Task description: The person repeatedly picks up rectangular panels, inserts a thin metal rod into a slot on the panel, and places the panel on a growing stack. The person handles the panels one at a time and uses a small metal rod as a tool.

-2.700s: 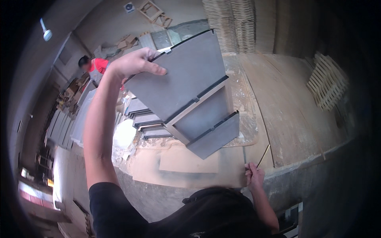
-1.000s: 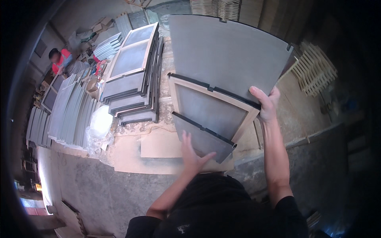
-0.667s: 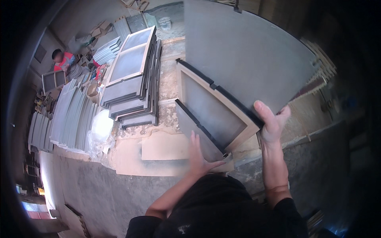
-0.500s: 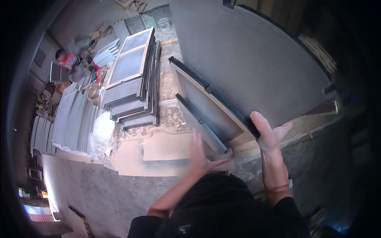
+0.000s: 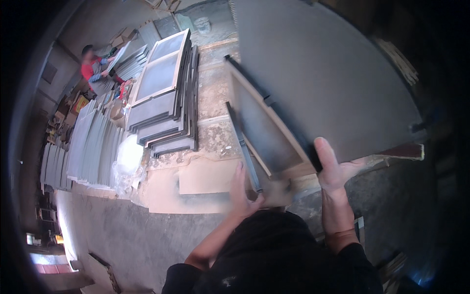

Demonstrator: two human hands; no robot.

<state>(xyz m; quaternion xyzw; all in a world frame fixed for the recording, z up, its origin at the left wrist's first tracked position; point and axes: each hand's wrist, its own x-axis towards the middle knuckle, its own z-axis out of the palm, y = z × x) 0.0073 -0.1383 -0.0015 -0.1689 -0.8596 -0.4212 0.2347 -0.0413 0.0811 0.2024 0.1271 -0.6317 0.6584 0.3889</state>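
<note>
Nearest, left hand (image 5: 243, 192) pressed flat, fingers spread, against the lower end of a dark narrow panel (image 5: 243, 147) standing on edge; not wrapped round it, only touching. Right hand (image 5: 333, 169) just beside, fingers and thumb clamped on the lower edge of a big grey board (image 5: 323, 78), tilted up and leaning away. Between narrow panel and board, a wood-framed grey panel (image 5: 262, 130), upright too, its bottom corner between both hands. Under these, flat sheets of cardboard (image 5: 205, 179) on the dusty floor (image 5: 122, 235). Further left, clear plastic wrap (image 5: 128, 159) crumpled at the cardboard's edge. Beyond, a stack of framed panels (image 5: 164, 98) lying flat; left of it, rows of grey boards (image 5: 85, 142). Farthest, top left, a person in red (image 5: 93, 73) bent over boards
</note>
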